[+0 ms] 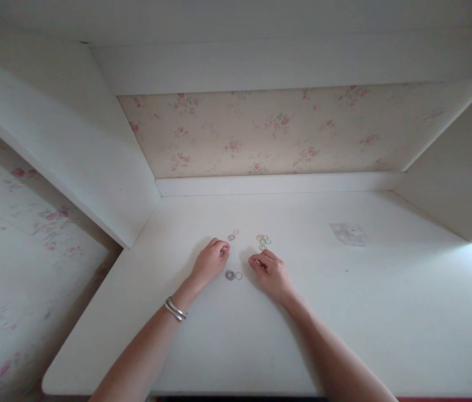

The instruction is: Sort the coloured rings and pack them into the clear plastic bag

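Note:
My left hand [211, 260] rests on the white desk with its fingers curled and their tips together; whatever may be between them is too small to make out. Just beyond its fingertips lie a couple of small reddish rings [231, 238]. Facing it, my right hand [271, 273] is closed in a pinch, and I cannot see what it holds, if anything. Several yellow and green rings [263, 242] lie in a loose cluster just past its knuckles. Between the two hands, closer to me, a grey stack of rings [230, 274] touches a single pale ring [238, 276].
A clear plastic bag [348, 234] lies flat on the white desk [219, 346] to the right. Side panels [106, 167] rise left and right, an overhead shelf [286, 56] hangs above, and floral wallpaper [269, 134] covers the back.

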`<action>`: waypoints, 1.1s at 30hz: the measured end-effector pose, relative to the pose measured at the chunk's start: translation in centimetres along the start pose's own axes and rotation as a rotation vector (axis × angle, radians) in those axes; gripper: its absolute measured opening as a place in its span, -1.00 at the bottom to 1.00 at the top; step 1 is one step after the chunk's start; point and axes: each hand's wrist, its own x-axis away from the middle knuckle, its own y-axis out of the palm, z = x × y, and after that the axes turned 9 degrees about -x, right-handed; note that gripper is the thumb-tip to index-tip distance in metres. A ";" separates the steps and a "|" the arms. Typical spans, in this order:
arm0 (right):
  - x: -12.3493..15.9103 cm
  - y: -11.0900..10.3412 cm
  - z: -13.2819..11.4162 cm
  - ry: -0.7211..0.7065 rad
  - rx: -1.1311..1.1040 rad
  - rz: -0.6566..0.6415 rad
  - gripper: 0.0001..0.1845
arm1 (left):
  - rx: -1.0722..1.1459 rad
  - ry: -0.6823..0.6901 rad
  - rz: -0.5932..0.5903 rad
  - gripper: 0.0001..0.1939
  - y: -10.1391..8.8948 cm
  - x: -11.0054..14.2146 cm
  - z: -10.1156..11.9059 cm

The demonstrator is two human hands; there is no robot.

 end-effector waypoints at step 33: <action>-0.2 0.1 0.8 -0.030 0.011 -0.033 -0.77 | -0.070 0.007 -0.029 -0.84 1.6 -2.3 -0.8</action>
